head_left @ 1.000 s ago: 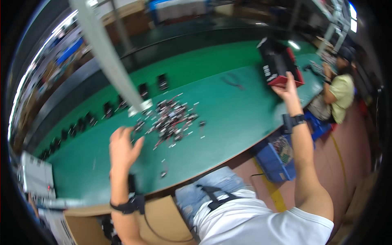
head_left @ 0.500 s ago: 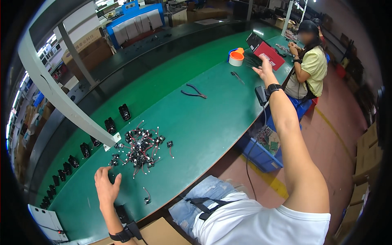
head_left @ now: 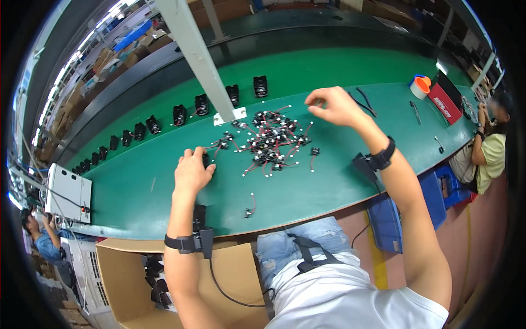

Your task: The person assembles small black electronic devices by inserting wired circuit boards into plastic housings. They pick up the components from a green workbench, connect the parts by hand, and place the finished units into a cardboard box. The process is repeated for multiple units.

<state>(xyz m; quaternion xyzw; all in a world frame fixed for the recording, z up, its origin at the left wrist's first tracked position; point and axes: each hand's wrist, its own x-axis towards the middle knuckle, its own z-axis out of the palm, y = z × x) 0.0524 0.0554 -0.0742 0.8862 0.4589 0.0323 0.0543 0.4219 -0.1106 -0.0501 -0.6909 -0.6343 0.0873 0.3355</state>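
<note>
Green in colour, the tabletop (head_left: 334, 181) is covered near its middle by one heap of wired parts (head_left: 268, 140), black with red leads. The heap is flanked by two hands, and neither is seen touching it. The left hand (head_left: 192, 171) is held low at the heap's left, its thumb spread a little from the fingers; a black piece (head_left: 206, 159) is partly shown at that gap, and whether it is gripped cannot be told. The right hand (head_left: 337, 107) is raised at the heap's upper right, fingers bent, with a narrow gap left to the thumb and nothing seen between them. A reaching step seems to be in hand; for a part to be lifted, a fingertip pinch would be called for.

The heap is too tangled to be counted. Two parts are set apart: a right stray (head_left: 314, 152) and a front stray (head_left: 248, 213). At least nine black housings (head_left: 260, 86) are lined up beyond, the farthest ones merging. One pair of pliers (head_left: 370, 107), one red-and-black box (head_left: 445, 104) and one cardboard box (head_left: 235, 268) are also counted.
</note>
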